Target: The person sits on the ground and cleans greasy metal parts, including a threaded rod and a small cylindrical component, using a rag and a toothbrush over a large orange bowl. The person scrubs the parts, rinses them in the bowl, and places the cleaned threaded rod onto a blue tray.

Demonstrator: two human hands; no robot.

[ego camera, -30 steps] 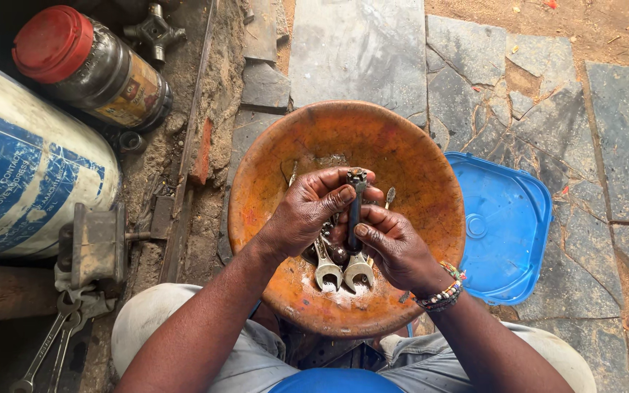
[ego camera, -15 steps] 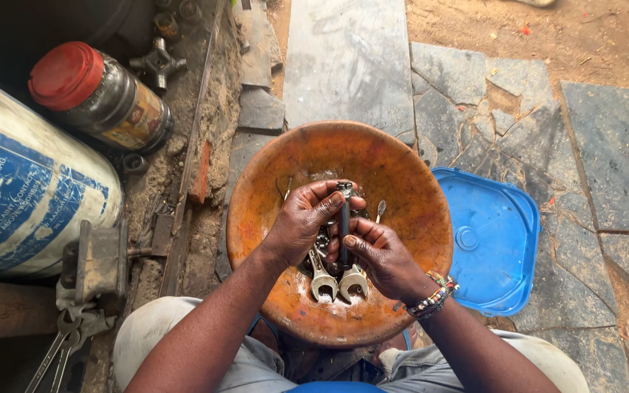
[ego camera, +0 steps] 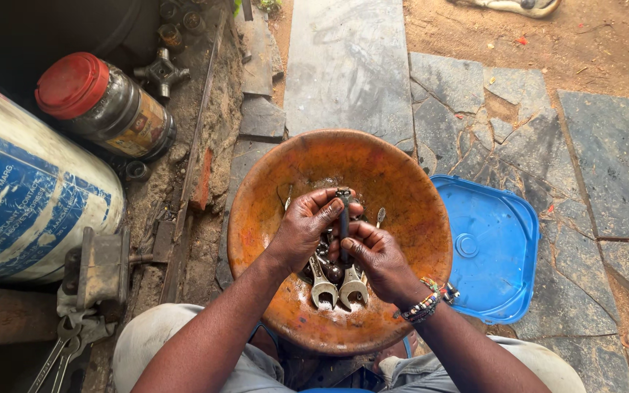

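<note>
Over the orange basin point(ego camera: 402, 189), a dark spanner point(ego camera: 343, 218) is gripped upright by the closed left hand point(ego camera: 303, 225) and right hand point(ego camera: 376, 255). Being stiff, heavy and probably wet, it is best held mid-shank. Beyond, a blue lid point(ego camera: 496, 247) is seen.

Your hands meet over the orange bowl point(ego camera: 394, 189); its raised rim rings them on every side. Loose wrenches point(ego camera: 336, 287) crowd the bowl floor under your palms, so little room low down. Far half of the bowl is open. Right side: blue lid point(ego camera: 500, 255) lies flat, touching the bowl's rim, low enough to pass over. Left side is tight: red-capped jar point(ego camera: 103, 105), big blue-and-white drum point(ego camera: 27, 196) and a metal vise point(ego camera: 100, 269) stand near. Ahead, flat stone slabs point(ego camera: 351, 65) give open passage.
</note>
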